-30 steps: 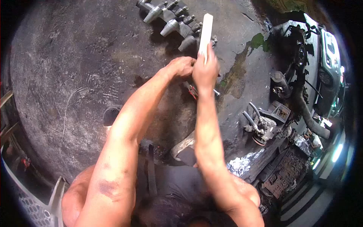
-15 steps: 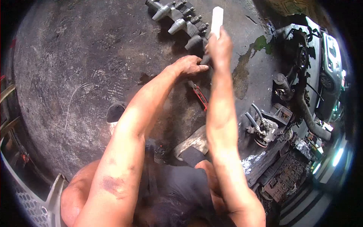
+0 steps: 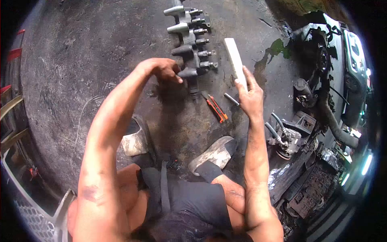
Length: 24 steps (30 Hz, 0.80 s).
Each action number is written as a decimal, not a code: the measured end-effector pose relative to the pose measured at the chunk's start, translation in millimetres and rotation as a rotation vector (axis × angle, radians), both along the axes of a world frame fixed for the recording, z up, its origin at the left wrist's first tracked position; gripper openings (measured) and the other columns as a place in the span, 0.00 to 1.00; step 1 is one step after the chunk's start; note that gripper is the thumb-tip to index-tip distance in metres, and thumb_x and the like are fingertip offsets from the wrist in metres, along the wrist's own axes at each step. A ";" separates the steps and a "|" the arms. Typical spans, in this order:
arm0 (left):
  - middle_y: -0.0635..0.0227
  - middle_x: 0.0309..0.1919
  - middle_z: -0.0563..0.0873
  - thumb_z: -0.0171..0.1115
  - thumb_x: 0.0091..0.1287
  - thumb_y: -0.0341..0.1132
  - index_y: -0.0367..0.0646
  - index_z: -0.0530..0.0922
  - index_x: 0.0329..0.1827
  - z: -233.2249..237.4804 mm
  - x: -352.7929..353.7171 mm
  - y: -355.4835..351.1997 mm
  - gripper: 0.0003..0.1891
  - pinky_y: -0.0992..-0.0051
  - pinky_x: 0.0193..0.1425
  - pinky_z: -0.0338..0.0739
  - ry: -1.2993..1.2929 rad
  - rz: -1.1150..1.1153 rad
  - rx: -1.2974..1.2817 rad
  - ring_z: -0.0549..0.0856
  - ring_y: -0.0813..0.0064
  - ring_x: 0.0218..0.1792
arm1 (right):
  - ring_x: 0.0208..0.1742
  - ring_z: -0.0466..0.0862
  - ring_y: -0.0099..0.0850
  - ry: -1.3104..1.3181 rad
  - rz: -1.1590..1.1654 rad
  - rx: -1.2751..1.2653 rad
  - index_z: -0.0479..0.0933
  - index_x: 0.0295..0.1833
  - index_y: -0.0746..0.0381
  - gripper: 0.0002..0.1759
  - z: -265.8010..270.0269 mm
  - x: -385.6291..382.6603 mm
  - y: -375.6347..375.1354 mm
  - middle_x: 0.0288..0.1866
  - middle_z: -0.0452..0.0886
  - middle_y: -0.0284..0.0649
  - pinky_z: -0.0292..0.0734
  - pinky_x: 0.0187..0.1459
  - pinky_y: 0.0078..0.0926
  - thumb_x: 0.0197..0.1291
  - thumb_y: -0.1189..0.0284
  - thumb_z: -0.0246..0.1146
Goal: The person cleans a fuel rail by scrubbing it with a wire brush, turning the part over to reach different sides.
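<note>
A grey metal engine part (image 3: 187, 49) lies on the floor ahead of me, with a row of tapered prongs on its left and several bolt-like studs on its right. My left hand (image 3: 167, 71) is closed at the lowest prong; its fingertips are partly hidden. In my right hand (image 3: 250, 96) is a long, flat white bar (image 3: 234, 58), pointing up and away to the right of the part. Between the hands lie a red utility knife (image 3: 215, 108) and a short metal rod (image 3: 231, 99).
My feet in worn, pale shoes (image 3: 213, 155) rest near me. To the right sit a greasy pump-like unit with hoses (image 3: 284, 137), a long curved pipe (image 3: 328, 121) and a dirty engine block (image 3: 310, 191). A car (image 3: 354, 60) stands beyond. A grille (image 3: 36, 222) is at lower left.
The engine part has turned upright in view and come closer. My left hand has moved left, and my right hand has drawn back and down with the white bar. The metal rod now shows.
</note>
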State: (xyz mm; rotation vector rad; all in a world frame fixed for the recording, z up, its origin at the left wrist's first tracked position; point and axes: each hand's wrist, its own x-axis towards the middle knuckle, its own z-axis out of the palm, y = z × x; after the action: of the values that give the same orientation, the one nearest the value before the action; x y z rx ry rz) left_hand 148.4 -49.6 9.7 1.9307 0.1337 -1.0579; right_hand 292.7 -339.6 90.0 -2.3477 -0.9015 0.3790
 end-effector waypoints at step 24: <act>0.73 0.21 0.81 0.59 0.70 0.65 0.40 0.85 0.34 -23.2 -6.0 13.0 0.31 0.78 0.25 0.76 -0.087 1.043 -0.250 0.81 0.82 0.21 | 0.52 0.87 0.43 -0.167 -0.062 0.034 0.70 0.72 0.66 0.30 66.6 -16.1 161.1 0.57 0.83 0.58 0.81 0.54 0.36 0.68 0.63 0.59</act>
State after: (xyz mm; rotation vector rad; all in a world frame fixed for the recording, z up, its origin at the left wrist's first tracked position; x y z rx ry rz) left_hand 142.4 -36.6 -13.6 1.3567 0.8147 -0.2623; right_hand 276.5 -178.5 156.6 -2.3962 -0.9021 0.1425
